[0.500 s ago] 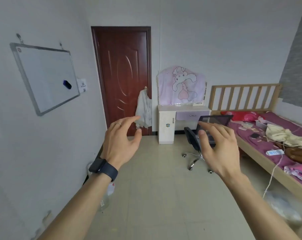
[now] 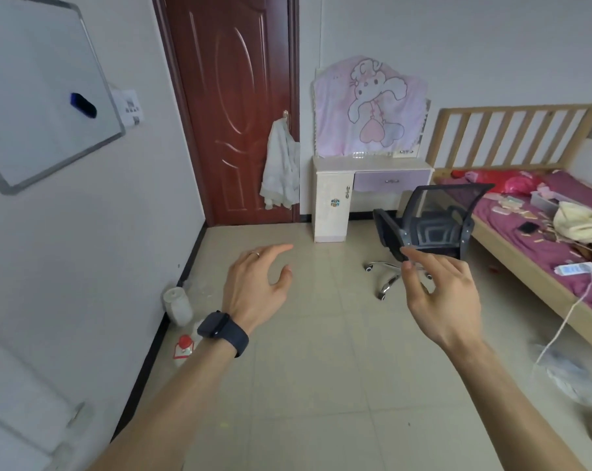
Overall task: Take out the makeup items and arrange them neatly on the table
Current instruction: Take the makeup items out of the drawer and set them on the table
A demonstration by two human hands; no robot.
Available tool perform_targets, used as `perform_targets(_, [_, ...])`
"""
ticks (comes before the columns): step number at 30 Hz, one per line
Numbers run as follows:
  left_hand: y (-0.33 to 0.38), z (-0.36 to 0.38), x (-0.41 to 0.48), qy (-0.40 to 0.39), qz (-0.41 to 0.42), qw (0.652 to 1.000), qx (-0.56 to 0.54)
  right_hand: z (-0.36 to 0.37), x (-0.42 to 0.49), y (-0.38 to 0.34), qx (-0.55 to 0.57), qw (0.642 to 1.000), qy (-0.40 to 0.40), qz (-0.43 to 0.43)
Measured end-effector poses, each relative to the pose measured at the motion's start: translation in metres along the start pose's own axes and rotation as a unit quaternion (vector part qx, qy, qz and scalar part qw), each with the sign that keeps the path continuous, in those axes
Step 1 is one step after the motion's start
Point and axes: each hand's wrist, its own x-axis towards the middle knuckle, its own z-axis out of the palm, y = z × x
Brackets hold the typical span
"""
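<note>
A person's two bare hands reach forward into a bedroom, both released and holding nothing. The left hand [image 2: 257,283], at centre frame, has its fingers loosely spread and its thumb apart; it bears a ring [image 2: 254,254] and, on the wrist, a dark watch [image 2: 219,326]. The right hand [image 2: 440,297], right of centre, is likewise relaxed, and its fingertips overlap a tipped black mesh chair [image 2: 430,226] in the frame; whether they touch it cannot be told. Beyond the chair, against the back wall, stands a white dressing surface [image 2: 372,163] with a lilac drawer, its mirror draped in a pink cartoon-rabbit cloth [image 2: 369,107]. Small flat items [image 2: 512,205] lie scattered on the purple sheet of the wooden bed [image 2: 512,134] at the right of the frame, beside a clear box [image 2: 542,200], a dark phone [image 2: 528,227] and a white power strip [image 2: 574,268]. They are too small to tell whether they are makeup. A white garment [image 2: 281,164] hangs on the red-brown door [image 2: 233,107] at upper centre. At upper left a whiteboard [image 2: 39,96] carrying a blue eraser [image 2: 83,105] hangs tilted on the wall. Below it, plastic bottles [image 2: 177,305] stand on the tiled floor [image 2: 321,385] along the skirting.
</note>
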Motion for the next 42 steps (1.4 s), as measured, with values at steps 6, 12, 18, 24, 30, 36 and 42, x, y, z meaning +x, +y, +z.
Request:
perform_targets(6, [-0.033,0.056,0.078,-0.048,-0.001,0.999,0.0,0.06,0.052,0.035,-0.028,1.0,-0.012,0.005])
perform_targets(12, [-0.048,0.14,0.165,-0.086,0.012,0.996,0.005,0.114,0.126,0.095,-0.056,0.998,-0.022,0.009])
perform_targets(18, [-0.046,0.23,0.276,-0.092,-0.007,0.996,0.013,0.164,0.233,0.172,-0.041,0.996,-0.065,0.046])
perform_targets(24, [-0.05,0.309,0.377,-0.105,-0.034,0.994,0.011,0.209,0.337,0.245,-0.04,0.996,-0.063,0.056])
perform_targets(30, [-0.079,0.395,0.465,-0.119,-0.047,0.992,0.01,0.272,0.42,0.312,-0.052,0.989,-0.115,0.078])
perform_targets(36, [-0.131,0.483,0.573,-0.134,-0.051,0.989,0.019,0.357,0.511,0.365,-0.069,0.985,-0.138,0.074])
perform_targets(42, [-0.18,0.558,0.7,-0.175,-0.071,0.982,0.019,0.433,0.602,0.407,-0.087,0.978,-0.161,0.095])
